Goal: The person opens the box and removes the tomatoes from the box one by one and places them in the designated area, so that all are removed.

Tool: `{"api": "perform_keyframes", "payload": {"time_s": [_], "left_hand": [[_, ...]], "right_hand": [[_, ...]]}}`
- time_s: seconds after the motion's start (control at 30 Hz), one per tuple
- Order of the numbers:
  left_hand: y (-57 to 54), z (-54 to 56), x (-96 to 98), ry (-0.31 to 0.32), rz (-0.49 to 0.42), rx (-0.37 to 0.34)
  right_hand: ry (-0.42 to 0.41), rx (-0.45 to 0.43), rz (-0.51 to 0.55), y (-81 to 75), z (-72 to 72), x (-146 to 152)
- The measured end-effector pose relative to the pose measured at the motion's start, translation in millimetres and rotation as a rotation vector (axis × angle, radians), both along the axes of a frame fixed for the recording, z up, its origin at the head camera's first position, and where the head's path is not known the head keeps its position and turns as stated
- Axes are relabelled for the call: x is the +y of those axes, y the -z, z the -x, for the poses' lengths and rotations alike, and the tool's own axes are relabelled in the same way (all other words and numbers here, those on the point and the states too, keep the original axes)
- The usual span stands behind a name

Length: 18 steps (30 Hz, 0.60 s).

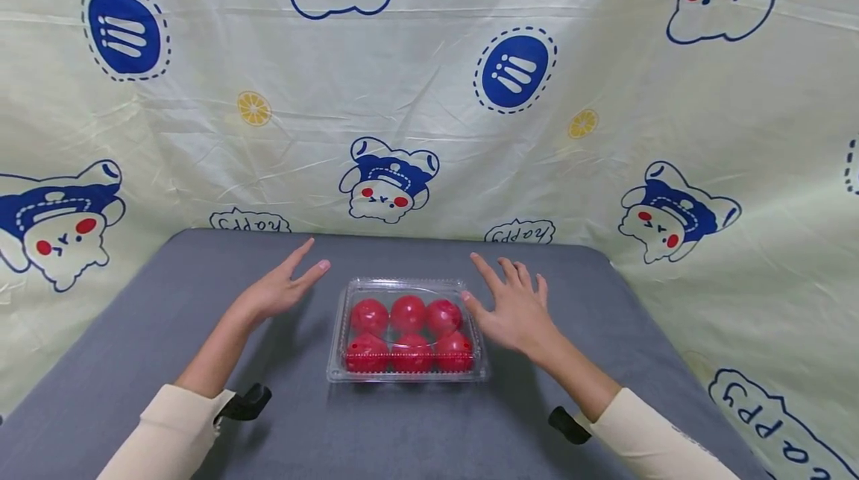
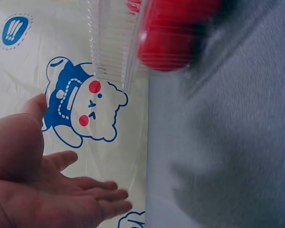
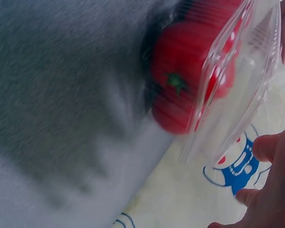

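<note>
A clear plastic clamshell box (image 1: 409, 376) holds several round tomatoes (image 1: 411, 353) in two rows, its lid down over them. Up and to the left of the box hovers my left hand (image 1: 278, 290), fingers extended, touching nothing. My right hand (image 1: 517, 312) is spread just beyond the box's right side; its thumb tip overlaps the box's right edge in the head view, and in the right wrist view it is apart from the box. A green stem (image 3: 176, 83) shows on one tomato in the right wrist view.
The box stands on a table with a grey cloth (image 1: 416, 435). A pale curtain (image 1: 429, 77) printed with cartoon bears hangs behind the table and along its sides. Dark straps (image 1: 244, 403) sit at both cuffs.
</note>
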<state>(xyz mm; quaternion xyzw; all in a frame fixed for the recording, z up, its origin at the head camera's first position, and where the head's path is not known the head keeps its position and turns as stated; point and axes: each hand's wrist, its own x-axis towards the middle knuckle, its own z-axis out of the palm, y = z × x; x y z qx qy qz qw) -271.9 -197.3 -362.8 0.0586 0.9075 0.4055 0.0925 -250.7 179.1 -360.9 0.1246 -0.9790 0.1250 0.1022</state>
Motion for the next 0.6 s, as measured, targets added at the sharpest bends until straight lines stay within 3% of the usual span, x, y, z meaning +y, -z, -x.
{"api": "perform_keyframes", "payload": {"time_s": [0.23,0.43,0.6], "left_hand": [[6.5,-0.3,-1.2,0.01,-0.247,-0.122],[16.0,-4.0,-3.8,0.067,-0.488,-0.201],[23.8,-5.2,-5.9,0.09,-0.574,-0.215]], "right_hand": [[-0.037,0.017,0.019,-2.9,-4.0,-19],[-0.066,-0.031,0.029,-1.8,-7.5,-36],[-0.095,-0.055,0.042,-2.0,-12.7,-49]]}}
